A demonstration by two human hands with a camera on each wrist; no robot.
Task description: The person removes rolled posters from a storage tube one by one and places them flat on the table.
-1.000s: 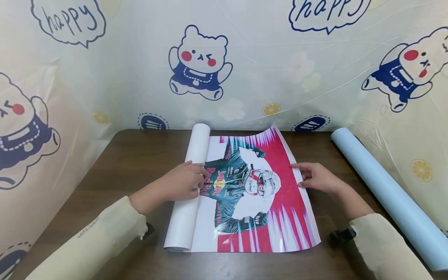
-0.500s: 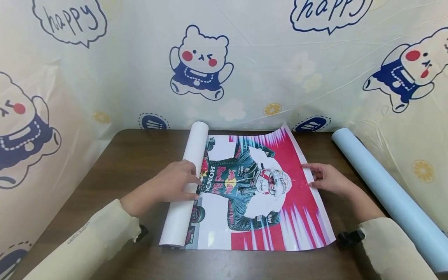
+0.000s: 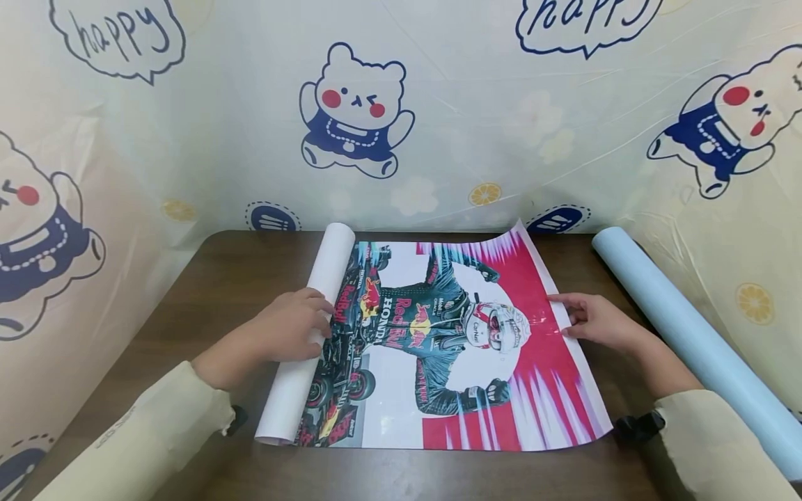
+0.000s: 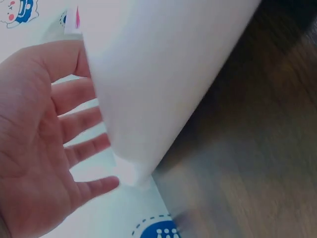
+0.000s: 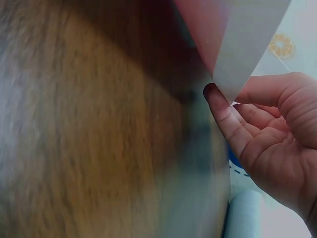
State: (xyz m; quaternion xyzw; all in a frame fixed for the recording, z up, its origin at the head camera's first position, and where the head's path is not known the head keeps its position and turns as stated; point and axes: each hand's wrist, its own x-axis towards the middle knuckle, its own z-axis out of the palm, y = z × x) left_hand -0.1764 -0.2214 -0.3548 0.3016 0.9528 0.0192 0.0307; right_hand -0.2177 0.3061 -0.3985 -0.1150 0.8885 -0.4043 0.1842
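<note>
A poster (image 3: 401,369) lies partly unrolled on the table in the head view, showing a driver in a helmet and a racing car. Its left part is still a white roll (image 3: 272,410). My left hand (image 3: 291,325) rests across the middle of this roll; in the left wrist view its spread, fairly straight fingers (image 4: 81,121) touch the roll's side. At the opposite side, my right hand (image 3: 592,320) pinches the poster's right edge. The right wrist view shows that edge (image 5: 237,54) between the fingers, slightly raised. The roll hides part of the left fingertips.
A long light-blue roll (image 3: 695,348) lies slanted along the right side of the brown table (image 3: 182,299). Behind and beside the table hangs a pale sheet (image 3: 451,118) printed with bears. A black wrist strap (image 3: 640,426) shows at the right sleeve.
My left hand and the white roll have moved left, uncovering the car print. The right hand has drawn the poster's edge to the right.
</note>
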